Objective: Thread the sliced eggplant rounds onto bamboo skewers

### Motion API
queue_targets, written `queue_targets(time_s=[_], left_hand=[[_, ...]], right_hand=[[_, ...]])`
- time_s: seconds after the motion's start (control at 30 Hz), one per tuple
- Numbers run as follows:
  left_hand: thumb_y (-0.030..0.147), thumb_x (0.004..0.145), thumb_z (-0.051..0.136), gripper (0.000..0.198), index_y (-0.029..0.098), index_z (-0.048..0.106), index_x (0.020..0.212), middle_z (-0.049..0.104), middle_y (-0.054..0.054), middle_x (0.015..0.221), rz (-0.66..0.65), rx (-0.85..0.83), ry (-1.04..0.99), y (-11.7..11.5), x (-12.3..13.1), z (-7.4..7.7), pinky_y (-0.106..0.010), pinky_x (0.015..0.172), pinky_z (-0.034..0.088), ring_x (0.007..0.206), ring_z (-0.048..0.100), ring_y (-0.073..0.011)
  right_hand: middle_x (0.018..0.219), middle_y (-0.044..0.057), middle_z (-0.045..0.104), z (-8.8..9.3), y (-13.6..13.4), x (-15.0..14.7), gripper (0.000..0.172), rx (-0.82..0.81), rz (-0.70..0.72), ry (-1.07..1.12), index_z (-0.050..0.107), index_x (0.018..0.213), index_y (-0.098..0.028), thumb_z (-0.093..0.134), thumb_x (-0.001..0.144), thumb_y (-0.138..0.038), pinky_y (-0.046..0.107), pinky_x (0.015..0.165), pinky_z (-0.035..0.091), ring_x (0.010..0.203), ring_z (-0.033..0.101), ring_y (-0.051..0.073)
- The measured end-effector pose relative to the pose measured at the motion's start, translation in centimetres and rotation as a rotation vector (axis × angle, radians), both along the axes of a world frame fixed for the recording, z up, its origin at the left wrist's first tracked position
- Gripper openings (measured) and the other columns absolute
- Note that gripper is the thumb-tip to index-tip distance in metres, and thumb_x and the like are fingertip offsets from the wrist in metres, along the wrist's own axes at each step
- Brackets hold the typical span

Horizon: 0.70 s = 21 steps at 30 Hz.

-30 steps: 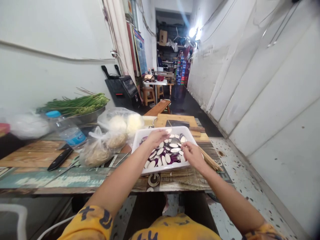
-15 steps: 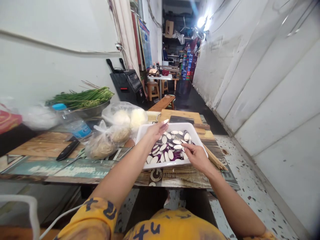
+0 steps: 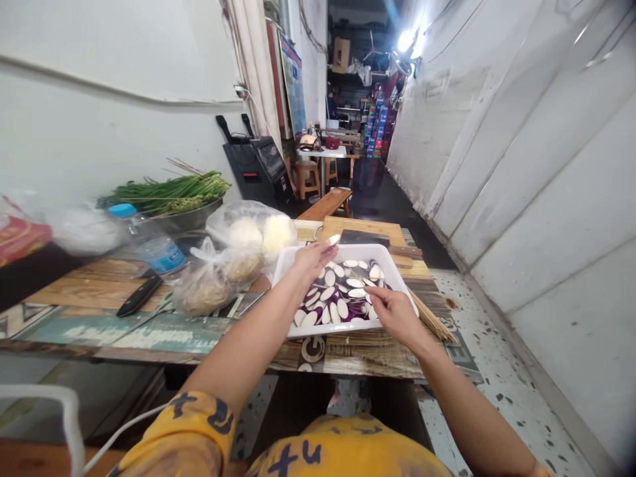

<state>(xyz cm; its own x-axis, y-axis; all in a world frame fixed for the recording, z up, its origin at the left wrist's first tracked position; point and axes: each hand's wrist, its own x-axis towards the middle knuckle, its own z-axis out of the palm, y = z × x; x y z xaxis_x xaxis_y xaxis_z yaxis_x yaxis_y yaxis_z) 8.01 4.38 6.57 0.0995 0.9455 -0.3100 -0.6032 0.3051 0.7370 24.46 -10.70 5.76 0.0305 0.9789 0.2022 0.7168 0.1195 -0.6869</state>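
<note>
Both arms reach forward from the body and angle inward, their forearms bare. The left arm [image 3: 248, 331] runs up and to the right, its wrist nearly in line with the forearm; the left hand [image 3: 314, 257] is farther forward than the other, fingers pointing ahead and to the right, tips closed in a grip. The right arm [image 3: 462, 397] slants in from the lower right. The right hand [image 3: 395, 313] points left, thumb and forefinger pinched together; its remaining fingers seem curled, though they show poorly.
</note>
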Motion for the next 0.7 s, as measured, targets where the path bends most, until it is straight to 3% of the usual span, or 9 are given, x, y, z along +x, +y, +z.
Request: queue_targets(time_s=[0.17,0.7], left_hand=[[0.003,0.077,0.060,0.008,0.008,0.054,0.074,0.065,-0.009,0.069,-0.010,0.019,0.006,-0.1,0.0,0.0,-0.028,0.074,0.055,0.067,0.066,-0.0143],[0.001,0.079,0.057,0.009,0.007,0.056,0.071,0.065,-0.009,0.069,-0.078,0.009,0.004,-1.4,0.6,0.8,-0.029,0.076,0.055,0.068,0.066,-0.0147]], right_hand=[[0.091,0.006,0.071,0.1,0.0,-0.3,0.037,0.017,-0.006,-0.031,0.069,0.104,-0.015,0.042,0.082,-0.027,0.026,0.071,0.048,0.077,0.065,0.018],[0.079,0.004,0.071,0.1,0.2,-0.7,0.037,0.014,-0.046,-0.077,0.070,0.101,-0.016,0.040,0.081,-0.025,0.025,0.062,0.046,0.068,0.063,0.017]])
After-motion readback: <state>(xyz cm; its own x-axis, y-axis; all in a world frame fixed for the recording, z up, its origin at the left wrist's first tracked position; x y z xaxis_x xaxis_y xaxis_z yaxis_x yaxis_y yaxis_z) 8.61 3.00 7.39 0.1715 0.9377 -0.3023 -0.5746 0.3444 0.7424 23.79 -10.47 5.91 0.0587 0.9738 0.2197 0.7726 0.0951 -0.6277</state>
